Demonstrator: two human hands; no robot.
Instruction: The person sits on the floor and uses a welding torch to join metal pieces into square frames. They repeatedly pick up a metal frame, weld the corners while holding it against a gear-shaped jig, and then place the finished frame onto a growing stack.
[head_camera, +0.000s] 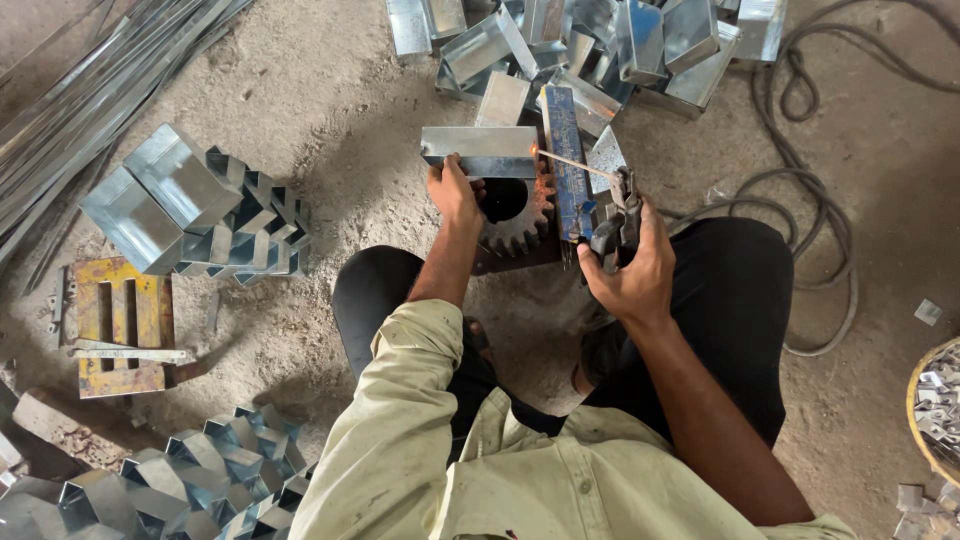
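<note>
My left hand (455, 190) presses down on a folded shiny sheet-metal piece (480, 150) that rests over a rusty toothed gear (520, 215). My right hand (630, 270) grips a welding electrode holder (615, 225). Its thin rod (575, 163) reaches left, and the tip touches the right end of the metal piece, where a small orange glow shows. A blue flat metal bar (565, 165) lies beside the gear, under the rod. I squat over the work, knees to either side.
Shiny bent metal pieces are heaped at the top (600, 45), stacked at the left (190, 205) and at the bottom left (170, 480). A yellow slotted plate (120, 325) lies left. Cables (820, 210) loop on the right. A basket of small pieces (940, 405) sits at the right edge.
</note>
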